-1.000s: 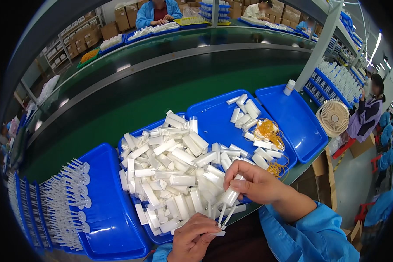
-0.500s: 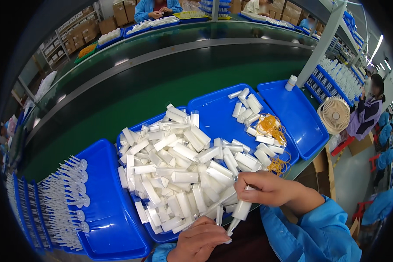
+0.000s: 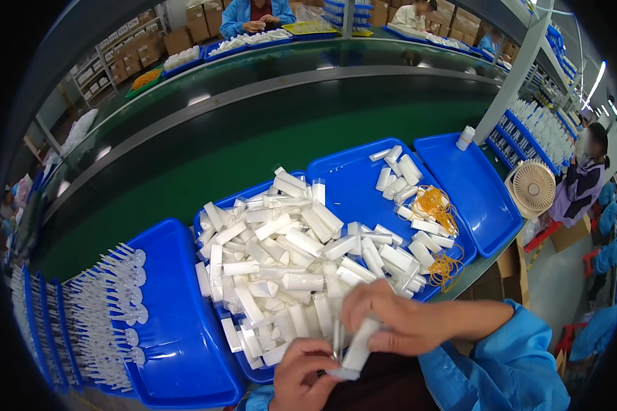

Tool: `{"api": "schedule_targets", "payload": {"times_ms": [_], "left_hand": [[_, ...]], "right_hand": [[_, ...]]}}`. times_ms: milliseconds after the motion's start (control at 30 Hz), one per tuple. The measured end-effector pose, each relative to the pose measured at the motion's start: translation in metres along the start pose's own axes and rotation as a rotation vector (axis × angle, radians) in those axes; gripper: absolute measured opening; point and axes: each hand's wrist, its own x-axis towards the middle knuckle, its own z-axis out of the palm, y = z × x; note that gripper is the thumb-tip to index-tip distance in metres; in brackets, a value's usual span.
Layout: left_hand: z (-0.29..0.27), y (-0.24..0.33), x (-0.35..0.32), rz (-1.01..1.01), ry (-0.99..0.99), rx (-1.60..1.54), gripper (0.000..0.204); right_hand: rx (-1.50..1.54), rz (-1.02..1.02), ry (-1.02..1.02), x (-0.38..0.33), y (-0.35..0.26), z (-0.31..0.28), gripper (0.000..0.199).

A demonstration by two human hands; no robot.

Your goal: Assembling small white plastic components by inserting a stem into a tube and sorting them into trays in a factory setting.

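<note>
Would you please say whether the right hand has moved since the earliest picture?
Yes: against the lower orange bands, the right hand has moved left and down in the picture.

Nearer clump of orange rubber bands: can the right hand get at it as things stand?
Probably yes: the orange rubber bands lie uncovered near the right hand, and nothing seems to block the way, though that hand appears occupied with a white piece.

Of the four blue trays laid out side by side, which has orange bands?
The middle tray between the heaped tray and the tray beside the fan: orange bands lie at its right side; the other three show none.
</note>
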Motion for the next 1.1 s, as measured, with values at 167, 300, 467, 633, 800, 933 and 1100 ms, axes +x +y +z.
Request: {"api": "schedule_targets", "payload": {"times_ms": [167, 300, 467, 633, 800, 933, 1100], "left_hand": [[0.009, -0.002, -0.002, -0.049, 0.214, -0.283, 0.022], [0.004, 0.002, -0.005, -0.085, 0.12, -0.11, 0.021], [0.006, 0.015, 0.001, 0.048, 0.129, 0.125, 0.015], [0.011, 0.015, 0.011, 0.153, 0.1, 0.151, 0.012], [0.011, 0.013, 0.014, 0.123, 0.079, 0.169, 0.011], [0.009, 0.012, 0.013, 0.115, 0.082, 0.178, 0.01], [0.004, 0.009, 0.012, 0.158, -0.014, 0.205, 0.012]], "right_hand": [[-0.748, 0.013, 0.111, 0.042, 0.025, -0.038, 0.04], [-0.927, 0.218, 0.044, 0.051, 0.041, -0.04, 0.037], [0.075, 0.366, 0.393, 0.044, 0.033, -0.032, 0.042], [0.932, 0.484, 0.363, 0.032, 0.001, -0.017, 0.046], [1.146, 0.526, 0.266, 0.024, 0.0, -0.017, 0.035], [0.538, 0.366, 0.141, 0.017, 0.008, -0.018, 0.019], [0.227, 0.378, 0.097, 0.01, -0.005, -0.025, 0.021]]}}
